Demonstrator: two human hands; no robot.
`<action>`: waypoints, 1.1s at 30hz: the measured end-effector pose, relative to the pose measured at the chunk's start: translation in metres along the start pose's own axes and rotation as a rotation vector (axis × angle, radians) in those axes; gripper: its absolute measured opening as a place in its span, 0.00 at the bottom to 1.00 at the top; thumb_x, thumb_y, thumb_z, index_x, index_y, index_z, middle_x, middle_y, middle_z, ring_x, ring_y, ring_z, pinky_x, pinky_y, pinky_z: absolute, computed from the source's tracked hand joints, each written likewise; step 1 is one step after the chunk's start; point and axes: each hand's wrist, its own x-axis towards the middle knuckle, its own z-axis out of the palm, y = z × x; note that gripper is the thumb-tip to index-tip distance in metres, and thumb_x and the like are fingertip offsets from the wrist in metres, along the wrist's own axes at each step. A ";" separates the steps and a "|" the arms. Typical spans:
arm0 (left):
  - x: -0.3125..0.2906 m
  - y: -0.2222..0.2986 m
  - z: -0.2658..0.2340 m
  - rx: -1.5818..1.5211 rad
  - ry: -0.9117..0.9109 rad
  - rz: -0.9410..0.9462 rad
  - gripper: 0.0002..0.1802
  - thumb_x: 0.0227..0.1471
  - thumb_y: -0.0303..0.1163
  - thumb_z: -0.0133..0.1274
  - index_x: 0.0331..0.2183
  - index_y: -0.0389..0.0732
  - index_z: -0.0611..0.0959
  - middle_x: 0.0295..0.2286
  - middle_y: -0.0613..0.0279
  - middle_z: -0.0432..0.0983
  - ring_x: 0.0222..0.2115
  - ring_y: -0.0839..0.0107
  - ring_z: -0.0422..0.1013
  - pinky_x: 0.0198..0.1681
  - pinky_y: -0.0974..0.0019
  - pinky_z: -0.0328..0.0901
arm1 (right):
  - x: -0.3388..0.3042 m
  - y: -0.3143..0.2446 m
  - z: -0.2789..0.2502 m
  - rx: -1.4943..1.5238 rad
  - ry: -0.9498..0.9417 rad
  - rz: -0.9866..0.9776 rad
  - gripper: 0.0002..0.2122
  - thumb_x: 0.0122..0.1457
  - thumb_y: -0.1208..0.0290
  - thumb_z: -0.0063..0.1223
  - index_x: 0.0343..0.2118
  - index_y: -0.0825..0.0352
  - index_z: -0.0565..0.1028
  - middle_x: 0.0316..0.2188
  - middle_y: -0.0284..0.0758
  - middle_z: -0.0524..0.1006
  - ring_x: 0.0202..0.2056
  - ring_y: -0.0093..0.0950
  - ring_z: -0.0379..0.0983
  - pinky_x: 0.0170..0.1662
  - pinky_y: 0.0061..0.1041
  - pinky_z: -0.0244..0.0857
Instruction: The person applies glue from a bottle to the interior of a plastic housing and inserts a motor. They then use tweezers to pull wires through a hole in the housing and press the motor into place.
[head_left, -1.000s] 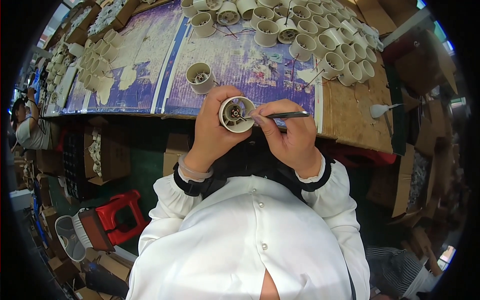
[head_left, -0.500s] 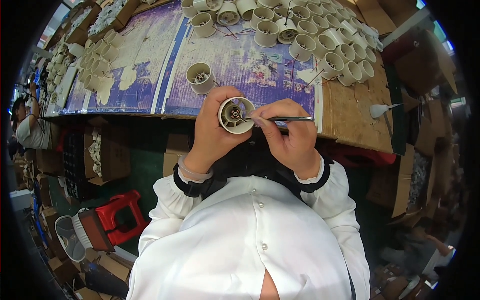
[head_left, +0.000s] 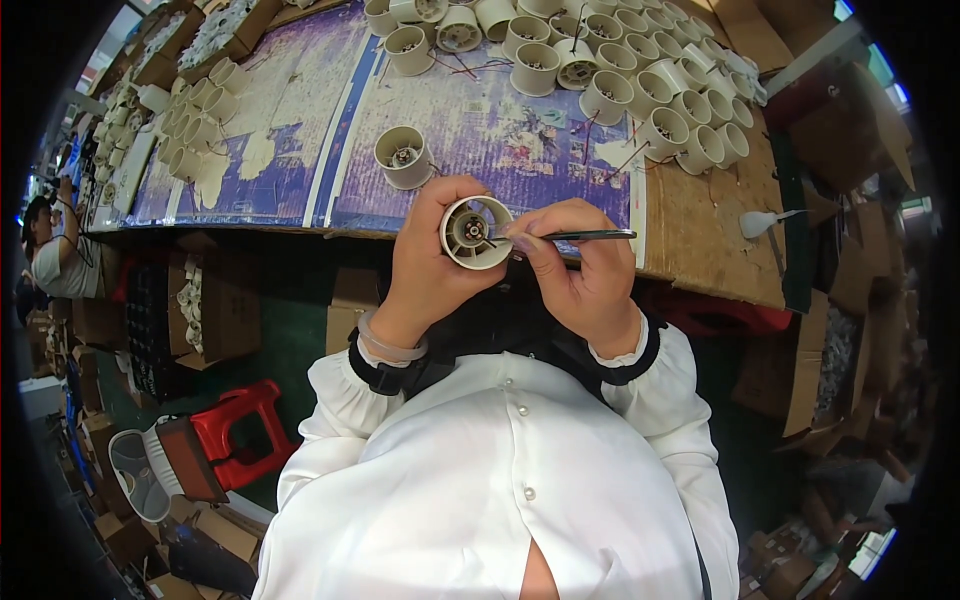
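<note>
Red stool [head_left: 235, 440] on the floor, cardboard boxes [head_left: 205, 310], purple-printed sheet [head_left: 500, 130] across the workbench [head_left: 700, 240].

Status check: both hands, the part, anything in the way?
Left hand grips cream round housing, open end up. Right hand holds thin dark tool, tip inside it. Nothing blocking.

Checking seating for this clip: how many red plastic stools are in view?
1: a red stool lies tipped on the floor at lower left, beside a white mesh basket. Others may be hidden under the workbench.
</note>
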 end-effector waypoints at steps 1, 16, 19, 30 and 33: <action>0.000 0.000 0.000 -0.001 -0.004 -0.004 0.31 0.30 0.21 0.66 0.40 0.41 0.71 0.36 0.61 0.70 0.36 0.68 0.70 0.40 0.69 0.65 | -0.001 0.001 0.000 0.001 0.000 0.000 0.06 0.55 0.82 0.54 0.34 0.70 0.69 0.28 0.38 0.76 0.29 0.29 0.75 0.33 0.22 0.68; -0.009 -0.006 -0.040 0.143 0.088 -0.023 0.28 0.35 0.23 0.64 0.42 0.39 0.72 0.37 0.60 0.71 0.37 0.69 0.70 0.41 0.70 0.65 | 0.033 0.001 -0.020 0.241 0.177 0.338 0.07 0.62 0.75 0.46 0.41 0.71 0.67 0.29 0.35 0.75 0.31 0.21 0.70 0.38 0.20 0.65; -0.003 -0.017 -0.071 0.163 0.197 -0.062 0.27 0.36 0.23 0.63 0.42 0.38 0.72 0.39 0.59 0.72 0.38 0.69 0.70 0.43 0.69 0.64 | 0.064 0.022 -0.024 0.186 -0.030 0.435 0.08 0.65 0.72 0.42 0.42 0.71 0.68 0.29 0.34 0.74 0.31 0.21 0.70 0.37 0.20 0.65; 0.014 -0.037 -0.104 0.676 0.049 -0.110 0.37 0.33 0.35 0.68 0.47 0.37 0.71 0.45 0.55 0.71 0.51 0.51 0.59 0.55 0.54 0.55 | 0.160 0.124 0.078 -0.445 -0.407 0.363 0.12 0.56 0.65 0.53 0.41 0.63 0.74 0.29 0.39 0.78 0.30 0.33 0.74 0.34 0.28 0.66; 0.012 -0.039 -0.104 0.725 -0.010 -0.117 0.41 0.34 0.32 0.67 0.52 0.37 0.67 0.49 0.54 0.68 0.52 0.51 0.58 0.56 0.55 0.55 | 0.165 0.138 0.100 -0.558 -0.449 0.335 0.13 0.55 0.62 0.55 0.40 0.62 0.75 0.28 0.38 0.78 0.29 0.35 0.74 0.33 0.29 0.66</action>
